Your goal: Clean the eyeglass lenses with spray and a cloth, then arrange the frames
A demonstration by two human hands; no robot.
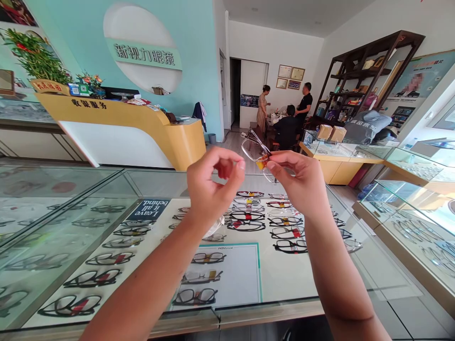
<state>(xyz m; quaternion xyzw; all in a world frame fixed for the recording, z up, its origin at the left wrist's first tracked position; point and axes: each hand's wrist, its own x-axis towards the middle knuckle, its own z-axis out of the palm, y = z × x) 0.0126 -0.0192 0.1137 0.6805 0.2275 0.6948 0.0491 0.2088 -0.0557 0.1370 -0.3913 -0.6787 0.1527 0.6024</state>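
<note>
My right hand [293, 177] pinches a pair of thin-rimmed glasses [253, 149] by the folded side, holding them up above the glass display case [284, 305]. A small orange-yellow tag sits near the middle of the frame. To the left of the glasses is my left hand [216, 177], its thumb and forefinger tips pressed together; whether something tiny is between them cannot be made out. A gap separates it from the glasses. Under both hands, inside the case, rows of glasses [247, 216] lie on a pale surface.
A yellow and white counter [142, 125] stands behind at the left. Several people [284, 113] are around a table at the back. Boxes [330, 133] rest on another display counter at the right, near a dark shelf [362, 73].
</note>
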